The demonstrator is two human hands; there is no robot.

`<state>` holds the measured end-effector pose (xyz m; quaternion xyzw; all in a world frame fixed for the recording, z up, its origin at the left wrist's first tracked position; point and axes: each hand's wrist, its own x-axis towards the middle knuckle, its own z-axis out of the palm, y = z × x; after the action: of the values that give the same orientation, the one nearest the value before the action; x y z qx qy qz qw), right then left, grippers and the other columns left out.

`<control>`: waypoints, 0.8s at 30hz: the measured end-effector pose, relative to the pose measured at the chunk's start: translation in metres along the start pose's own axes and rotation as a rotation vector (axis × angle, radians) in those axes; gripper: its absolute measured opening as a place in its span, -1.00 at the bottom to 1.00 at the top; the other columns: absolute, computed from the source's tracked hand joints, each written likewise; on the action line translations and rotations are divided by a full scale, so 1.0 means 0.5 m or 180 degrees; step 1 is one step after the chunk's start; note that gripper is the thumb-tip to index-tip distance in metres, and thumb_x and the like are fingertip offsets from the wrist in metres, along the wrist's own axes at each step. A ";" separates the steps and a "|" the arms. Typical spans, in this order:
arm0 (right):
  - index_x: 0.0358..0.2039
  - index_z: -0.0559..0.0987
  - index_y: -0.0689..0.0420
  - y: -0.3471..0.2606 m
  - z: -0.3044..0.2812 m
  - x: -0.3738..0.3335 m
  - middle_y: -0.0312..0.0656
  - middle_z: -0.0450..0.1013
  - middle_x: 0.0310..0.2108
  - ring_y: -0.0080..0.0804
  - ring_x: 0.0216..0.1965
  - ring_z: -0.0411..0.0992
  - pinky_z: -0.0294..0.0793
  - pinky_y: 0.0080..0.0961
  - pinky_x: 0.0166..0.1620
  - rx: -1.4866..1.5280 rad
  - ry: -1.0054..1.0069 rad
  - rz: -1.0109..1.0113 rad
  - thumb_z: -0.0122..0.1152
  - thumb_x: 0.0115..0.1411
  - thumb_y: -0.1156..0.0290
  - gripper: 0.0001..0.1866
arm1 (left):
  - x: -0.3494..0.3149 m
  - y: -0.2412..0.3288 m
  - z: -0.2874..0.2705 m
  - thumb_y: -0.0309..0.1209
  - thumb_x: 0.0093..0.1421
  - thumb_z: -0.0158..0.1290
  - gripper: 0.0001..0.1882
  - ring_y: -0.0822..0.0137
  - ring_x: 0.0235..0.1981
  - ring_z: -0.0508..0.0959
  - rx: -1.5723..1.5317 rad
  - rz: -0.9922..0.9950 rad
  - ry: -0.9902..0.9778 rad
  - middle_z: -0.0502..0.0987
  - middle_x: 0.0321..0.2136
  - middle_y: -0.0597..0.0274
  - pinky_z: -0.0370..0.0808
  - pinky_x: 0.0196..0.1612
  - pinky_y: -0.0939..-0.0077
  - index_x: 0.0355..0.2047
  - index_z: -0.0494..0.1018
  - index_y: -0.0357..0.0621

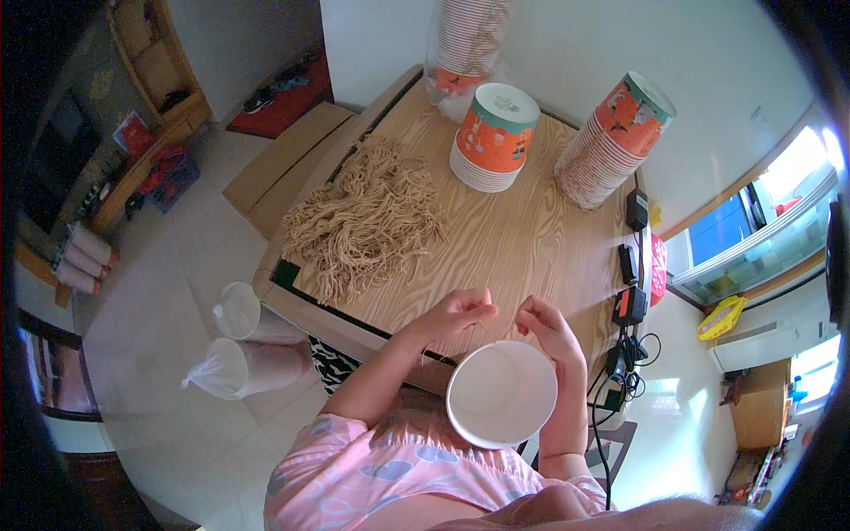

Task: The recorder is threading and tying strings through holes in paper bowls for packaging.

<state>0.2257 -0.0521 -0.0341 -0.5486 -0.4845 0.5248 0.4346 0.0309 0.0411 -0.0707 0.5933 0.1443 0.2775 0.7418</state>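
Note:
A white-lined paper tub (501, 395) stands with its mouth up between my forearms, close to my body at the table's near edge. Just beyond its rim, my left hand (464, 313) is closed in a pinch. My right hand (546, 329) is curled in a similar pinch a short gap away, its wrist beside the tub. Whatever thin thing the fingers may hold is too small to make out. A loose heap of beige cotton strings (367, 221) lies on the wood-grain table (505, 257), to the left of my hands.
At the back stand a short upside-down stack of orange and green tubs (496, 137), a taller leaning stack (614, 142) and a bagged stack (465, 44). Black adapters (629, 305) and cables line the right edge. Bagged tubs (252, 367) lie on the floor at left, near a cardboard box (283, 168).

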 end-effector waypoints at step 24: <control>-0.48 0.52 0.28 -0.026 0.024 0.002 -0.31 0.43 -0.55 -0.63 -0.45 0.35 0.37 -0.65 -0.36 -0.0514 0.0355 0.0317 0.14 0.06 0.52 -0.92 | 0.004 0.026 0.022 -0.43 0.03 0.16 -0.88 0.47 -0.38 0.40 0.1617 0.0438 -0.0234 0.34 -0.44 0.33 0.36 -0.34 0.58 -0.42 0.47 -0.16</control>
<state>0.2126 -0.0495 -0.0222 -0.6336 -0.4725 0.4735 0.3886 0.0354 0.0354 -0.0553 0.7785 0.1415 0.2605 0.5532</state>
